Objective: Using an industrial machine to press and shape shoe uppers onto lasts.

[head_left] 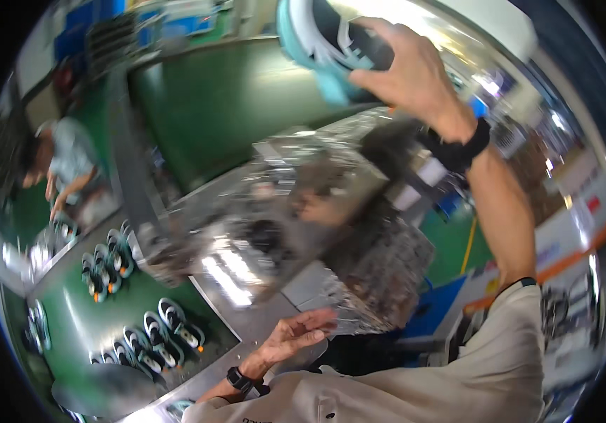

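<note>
High at the far side, my right hand (416, 74) grips a sneaker (310, 39) with a teal sole edge and black and white upper. The thumb and fingers close around its dark part, and the top of the shoe runs out of the picture. Low in the middle, my left hand (296, 334) is open, its fingers stretched toward a crumpled foil-covered block (380, 278); whether they touch it I cannot tell. Between the hands lies a foil-wrapped bench or machine (268, 233), smeared by motion.
Rows of sneakers (155, 338) stand on a green belt (77, 317) at the lower left. Another green belt (204, 106) runs at the far side. A co-worker (70, 155) bends over the line at left. A metal post (130, 155) rises between the belts.
</note>
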`<act>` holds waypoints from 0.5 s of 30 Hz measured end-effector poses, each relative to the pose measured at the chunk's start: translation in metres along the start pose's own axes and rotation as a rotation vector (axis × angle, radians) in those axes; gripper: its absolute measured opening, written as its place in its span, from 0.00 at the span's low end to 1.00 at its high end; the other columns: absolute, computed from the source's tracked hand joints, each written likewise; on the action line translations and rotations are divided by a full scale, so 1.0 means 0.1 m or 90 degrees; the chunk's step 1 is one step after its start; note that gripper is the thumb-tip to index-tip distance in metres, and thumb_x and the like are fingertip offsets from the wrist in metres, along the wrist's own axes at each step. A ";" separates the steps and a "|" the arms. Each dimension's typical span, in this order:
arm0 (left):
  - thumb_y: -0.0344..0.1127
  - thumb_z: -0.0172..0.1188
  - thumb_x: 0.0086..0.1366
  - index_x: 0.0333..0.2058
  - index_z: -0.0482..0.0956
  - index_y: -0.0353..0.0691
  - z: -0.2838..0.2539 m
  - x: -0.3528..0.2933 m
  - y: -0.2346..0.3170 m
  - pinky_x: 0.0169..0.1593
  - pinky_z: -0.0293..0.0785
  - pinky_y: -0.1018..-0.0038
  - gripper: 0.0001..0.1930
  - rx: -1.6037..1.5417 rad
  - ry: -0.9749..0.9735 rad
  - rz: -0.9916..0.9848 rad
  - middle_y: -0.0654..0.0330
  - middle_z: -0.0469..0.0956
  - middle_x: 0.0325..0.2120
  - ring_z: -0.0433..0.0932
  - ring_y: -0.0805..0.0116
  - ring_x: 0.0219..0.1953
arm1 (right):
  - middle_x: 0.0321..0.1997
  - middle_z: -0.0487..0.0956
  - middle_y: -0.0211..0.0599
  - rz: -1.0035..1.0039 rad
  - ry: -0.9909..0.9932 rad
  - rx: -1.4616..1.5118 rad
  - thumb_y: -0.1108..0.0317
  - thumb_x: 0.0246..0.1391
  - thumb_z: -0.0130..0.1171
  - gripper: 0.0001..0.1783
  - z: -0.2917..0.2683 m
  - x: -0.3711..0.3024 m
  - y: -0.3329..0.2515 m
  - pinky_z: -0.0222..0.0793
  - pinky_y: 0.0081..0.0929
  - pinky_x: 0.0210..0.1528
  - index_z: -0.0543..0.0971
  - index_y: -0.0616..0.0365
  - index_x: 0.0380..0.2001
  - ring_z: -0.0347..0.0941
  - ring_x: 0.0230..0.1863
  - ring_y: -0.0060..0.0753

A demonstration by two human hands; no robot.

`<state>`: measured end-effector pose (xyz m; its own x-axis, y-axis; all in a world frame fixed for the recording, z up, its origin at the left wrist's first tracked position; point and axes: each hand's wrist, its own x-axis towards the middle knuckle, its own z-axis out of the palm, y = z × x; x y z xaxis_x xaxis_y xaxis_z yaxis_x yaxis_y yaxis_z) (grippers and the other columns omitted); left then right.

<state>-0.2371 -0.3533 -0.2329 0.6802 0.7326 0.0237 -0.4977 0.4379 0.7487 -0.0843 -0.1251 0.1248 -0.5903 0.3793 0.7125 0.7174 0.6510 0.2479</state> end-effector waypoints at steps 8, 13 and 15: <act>0.63 0.69 0.50 0.66 0.51 0.34 1.80 1.38 0.08 0.65 0.62 0.58 0.56 0.087 -0.088 0.337 0.53 0.63 0.62 0.65 0.56 0.63 | 0.51 0.78 0.47 0.382 0.083 0.220 0.60 0.37 0.77 0.43 -2.13 -2.84 -0.53 0.72 0.33 0.51 0.71 0.67 0.55 0.76 0.48 0.34; 0.33 0.62 0.61 0.61 0.60 0.31 2.83 1.40 -1.10 0.59 0.68 0.67 0.32 0.034 -0.223 0.092 0.54 0.72 0.53 0.73 0.63 0.55 | 0.45 0.80 0.44 0.784 0.149 0.136 0.65 0.42 0.72 0.34 -3.00 -4.28 -1.36 0.73 0.27 0.45 0.72 0.61 0.54 0.78 0.42 0.30; 0.34 0.58 0.65 0.60 0.61 0.30 3.29 1.24 -1.56 0.60 0.68 0.66 0.28 -0.031 -0.240 -0.054 0.53 0.72 0.53 0.74 0.62 0.54 | 0.43 0.80 0.35 0.932 0.281 0.347 0.64 0.44 0.70 0.38 -3.36 -4.99 -1.68 0.71 0.21 0.43 0.67 0.58 0.59 0.74 0.41 0.21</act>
<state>0.1022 -0.5021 -0.1284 0.8659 0.4531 0.2119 -0.4498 0.5201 0.7261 0.2138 -0.6447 -0.0520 0.6583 0.7052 0.2633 0.2737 0.1016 -0.9564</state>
